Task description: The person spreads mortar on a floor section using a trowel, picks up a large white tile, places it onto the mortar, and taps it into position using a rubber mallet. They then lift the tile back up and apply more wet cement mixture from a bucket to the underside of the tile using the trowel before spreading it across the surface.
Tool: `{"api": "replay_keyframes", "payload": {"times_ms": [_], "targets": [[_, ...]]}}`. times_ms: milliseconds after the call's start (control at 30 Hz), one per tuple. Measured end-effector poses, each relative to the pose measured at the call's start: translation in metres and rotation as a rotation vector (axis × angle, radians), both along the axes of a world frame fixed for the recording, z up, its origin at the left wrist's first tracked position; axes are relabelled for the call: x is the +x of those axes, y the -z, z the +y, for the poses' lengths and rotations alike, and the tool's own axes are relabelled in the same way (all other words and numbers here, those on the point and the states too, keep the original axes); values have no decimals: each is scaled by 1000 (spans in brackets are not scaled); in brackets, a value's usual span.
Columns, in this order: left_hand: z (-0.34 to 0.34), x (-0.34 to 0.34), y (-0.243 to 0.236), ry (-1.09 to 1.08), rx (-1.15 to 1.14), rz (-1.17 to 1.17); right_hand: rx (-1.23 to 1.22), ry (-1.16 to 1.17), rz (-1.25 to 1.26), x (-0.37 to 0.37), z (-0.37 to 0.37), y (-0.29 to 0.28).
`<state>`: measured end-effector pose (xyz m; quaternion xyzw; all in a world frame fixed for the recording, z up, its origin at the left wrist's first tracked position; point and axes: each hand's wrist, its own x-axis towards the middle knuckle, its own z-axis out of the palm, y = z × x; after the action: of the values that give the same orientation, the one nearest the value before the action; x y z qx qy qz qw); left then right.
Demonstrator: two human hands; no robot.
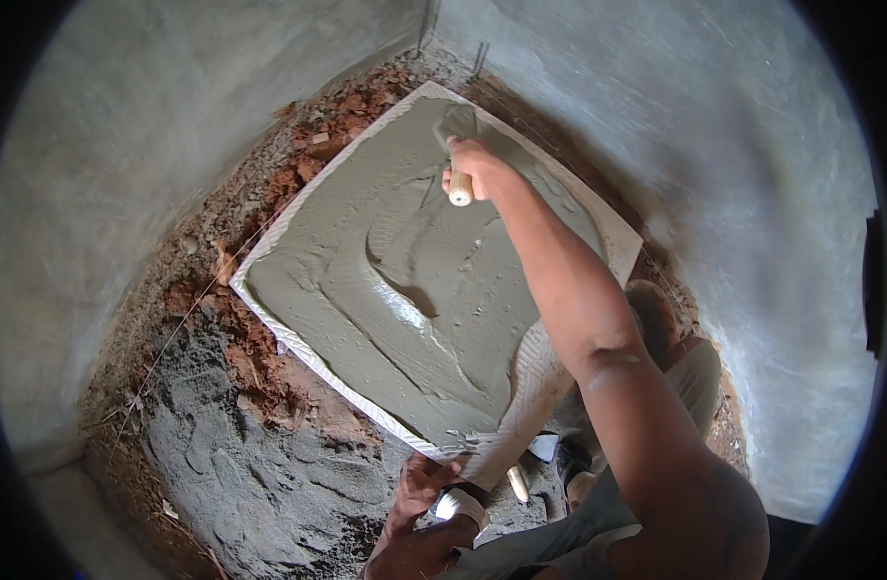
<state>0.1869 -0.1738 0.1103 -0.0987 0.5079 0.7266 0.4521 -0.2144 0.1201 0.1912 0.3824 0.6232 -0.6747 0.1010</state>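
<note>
A large square tile (pixel 613 242) lies tilted across the view, its ribbed underside up and mostly covered with wet grey mortar (pixel 328 261). Near the tile's far corner, my right hand (pixel 472 166) is closed round the wooden handle of a trowel (pixel 460 189). The trowel's blade rests on the mortar, partly coated and blending with it. Curved ridges and a shiny wet hollow mark the middle of the spread. At the near corner, my left hand (pixel 421 483) has its fingers bent against the tile's edge. Bare ribbed tile shows along the near right side.
Smooth grey walls meet behind the far corner, where thin metal rods (pixel 480 60) stick up. Grey sand (pixel 212 474) and reddish soil (pixel 270 372) surround the tile at left. A thin string (pixel 187 314) crosses there. A wooden tool handle (pixel 518 484) lies by my feet.
</note>
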Motion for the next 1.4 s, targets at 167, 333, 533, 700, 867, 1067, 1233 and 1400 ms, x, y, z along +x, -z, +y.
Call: {"api": "replay_keyframes", "payload": {"times_ms": [167,333,533,700,867,1067,1233,1400], "targets": [[-3,-2,0,34,-133,10,194,-245,-16,-22,6,-1],[8,-19,-33,81,-196,4,396,-296,-30,-26,10,-11],[-1,-9,-10,61,-141,33,585,-370,-124,45,21,-17],[4,-12,-9,85,-99,53,205,-132,79,9,-13,-22],[-6,-9,-6,42,-1,-26,36,27,169,-67,-74,-14],[-2,-1,6,-53,111,-59,-146,133,2,-124,-64,1],[-1,-3,18,21,101,2,-142,298,93,-100,-42,20],[-8,-2,-1,-102,56,16,-174,323,21,-28,-60,-16]]}}
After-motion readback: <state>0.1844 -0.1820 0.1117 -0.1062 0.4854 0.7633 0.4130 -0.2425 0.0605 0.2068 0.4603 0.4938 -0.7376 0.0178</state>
